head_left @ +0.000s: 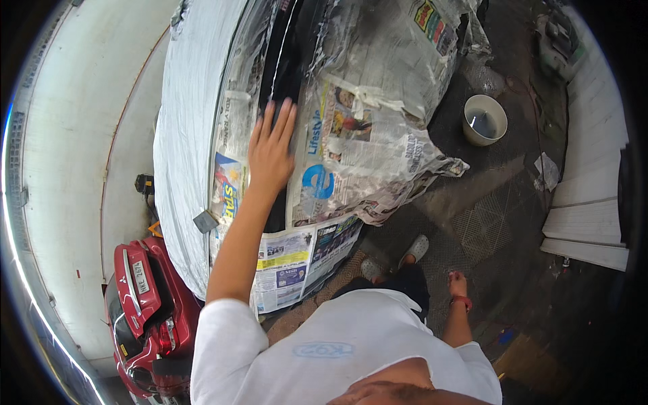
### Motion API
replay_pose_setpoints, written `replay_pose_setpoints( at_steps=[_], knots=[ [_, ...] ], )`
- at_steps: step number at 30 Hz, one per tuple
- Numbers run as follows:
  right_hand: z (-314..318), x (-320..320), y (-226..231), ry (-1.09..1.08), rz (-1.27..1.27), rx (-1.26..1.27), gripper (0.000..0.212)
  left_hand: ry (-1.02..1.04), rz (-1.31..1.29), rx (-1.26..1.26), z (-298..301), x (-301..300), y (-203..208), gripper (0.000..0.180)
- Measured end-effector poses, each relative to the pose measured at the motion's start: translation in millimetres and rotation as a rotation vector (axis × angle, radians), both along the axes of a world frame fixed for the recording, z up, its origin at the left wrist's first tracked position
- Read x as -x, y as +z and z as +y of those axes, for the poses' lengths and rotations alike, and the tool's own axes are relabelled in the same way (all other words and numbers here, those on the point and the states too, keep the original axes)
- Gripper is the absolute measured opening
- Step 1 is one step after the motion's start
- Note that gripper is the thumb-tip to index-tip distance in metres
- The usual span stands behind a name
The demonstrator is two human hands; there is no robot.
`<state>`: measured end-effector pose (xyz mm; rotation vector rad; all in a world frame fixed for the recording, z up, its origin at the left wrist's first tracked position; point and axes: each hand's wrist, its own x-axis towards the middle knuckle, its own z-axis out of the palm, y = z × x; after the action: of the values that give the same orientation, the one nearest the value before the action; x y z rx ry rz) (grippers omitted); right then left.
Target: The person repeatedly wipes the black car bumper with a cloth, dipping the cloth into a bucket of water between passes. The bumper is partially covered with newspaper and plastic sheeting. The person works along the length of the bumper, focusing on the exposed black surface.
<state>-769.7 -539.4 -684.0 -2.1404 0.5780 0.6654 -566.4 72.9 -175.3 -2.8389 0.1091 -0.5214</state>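
Observation:
My left hand [271, 152] lies flat, fingers stretched out, on a glossy black strip [287, 64] of a vehicle body. Masking newspaper [358, 162] covers the panels on both sides of that strip, wrinkled and smeared with pale grey. Nothing shows in this hand. Down by my right side hangs my right hand [458, 284], below a red wristband [463, 301]. It touches no surface, and its fingers are too small and foreshortened to tell their pose. A small grey square block [205, 221] rests at the edge of the white cover [189, 121], left of my forearm.
A whitish bucket [484, 120] with liquid in it stands on the dark floor at the right. A crumpled plastic bag [547, 171] lies near pale panels [587, 216]. At the lower left a red car [152, 304] is parked close to the covered vehicle.

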Motion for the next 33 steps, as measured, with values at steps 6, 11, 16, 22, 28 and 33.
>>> replay_pose_setpoints(
  at_steps=[6,11,16,22,28,33],
  knots=[
    [-60.0,-10.5,-54.0,-0.052,0.135,-0.009,0.039,0.130,0.110,-0.007,25.0,67.4,-41.8,0.073],
    [-31.4,-85.1,-6.5,-0.096,0.053,-0.140,0.037,-0.048,-0.217,-0.153,-18.0,-153.3,70.4,0.064],
    [-35.3,-119.0,17.9,-0.027,0.021,-0.107,0.038,-0.041,-0.204,-0.096,-33.2,-172.6,69.4,0.063],
    [-75.7,-75.6,-20.6,-0.077,0.091,-0.092,0.034,0.232,-0.050,-0.070,2.3,18.7,-27.3,0.073],
    [-94.9,-93.1,-11.1,-0.196,0.195,-0.186,0.026,0.045,-0.265,-0.171,-41.1,-192.5,73.9,0.065],
    [-83.7,-134.6,10.7,-0.117,0.131,-0.256,0.022,0.058,-0.257,-0.173,-34.4,-226.3,81.6,0.066]
  ],
)
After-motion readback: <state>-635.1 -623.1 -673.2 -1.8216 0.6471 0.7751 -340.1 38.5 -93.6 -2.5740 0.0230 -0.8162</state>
